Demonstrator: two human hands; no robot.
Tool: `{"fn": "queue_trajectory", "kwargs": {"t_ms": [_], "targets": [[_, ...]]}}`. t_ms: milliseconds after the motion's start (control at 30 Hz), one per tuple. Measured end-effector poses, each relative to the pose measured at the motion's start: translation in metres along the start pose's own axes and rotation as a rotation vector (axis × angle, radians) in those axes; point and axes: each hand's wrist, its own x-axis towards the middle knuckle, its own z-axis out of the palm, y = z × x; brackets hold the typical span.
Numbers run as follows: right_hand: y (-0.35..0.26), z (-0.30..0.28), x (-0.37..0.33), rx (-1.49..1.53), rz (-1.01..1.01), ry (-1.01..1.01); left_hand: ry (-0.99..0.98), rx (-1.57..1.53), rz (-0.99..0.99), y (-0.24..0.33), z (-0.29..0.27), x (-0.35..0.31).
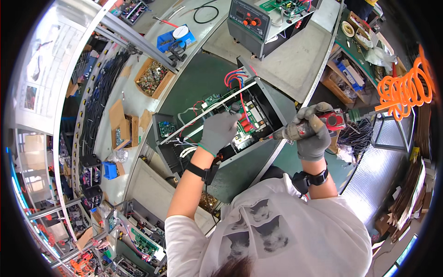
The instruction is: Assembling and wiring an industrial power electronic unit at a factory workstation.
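Observation:
My gloved left hand (pixel 218 132) reaches into an open metal housing (pixel 249 161), its fingers curled close to a green circuit board (pixel 251 121). What they pinch, if anything, is hidden. Gripped in my gloved right hand (pixel 314 138) is a power screwdriver (pixel 295 131) with a red rear part. It lies nearly level, its tip pointing left towards the housing's right side. Red and blue wires (pixel 236 76) loop up from the housing's far end. White cables (pixel 187 151) lie near my left wrist.
Left of the housing stand a carton of small metal parts (pixel 153 77) and an open cardboard box (pixel 122 127). A finished-looking unit with orange knobs (pixel 251 23) is at the back. An orange coiled hose (pixel 404 90) hangs at the right, beside a metal frame (pixel 392 134).

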Motion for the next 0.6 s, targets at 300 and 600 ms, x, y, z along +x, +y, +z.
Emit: {"fn": "queue_trajectory", "kwargs": {"t_ms": [300, 600], "targets": [[-0.002, 0.0, -0.004, 0.019, -0.002, -0.001, 0.056, 0.064, -0.015, 0.006, 0.003, -0.005], [-0.003, -0.004, -0.005, -0.005, 0.006, -0.012, -0.228, 0.219, -0.12, 0.008, -0.01, 0.005]]}}
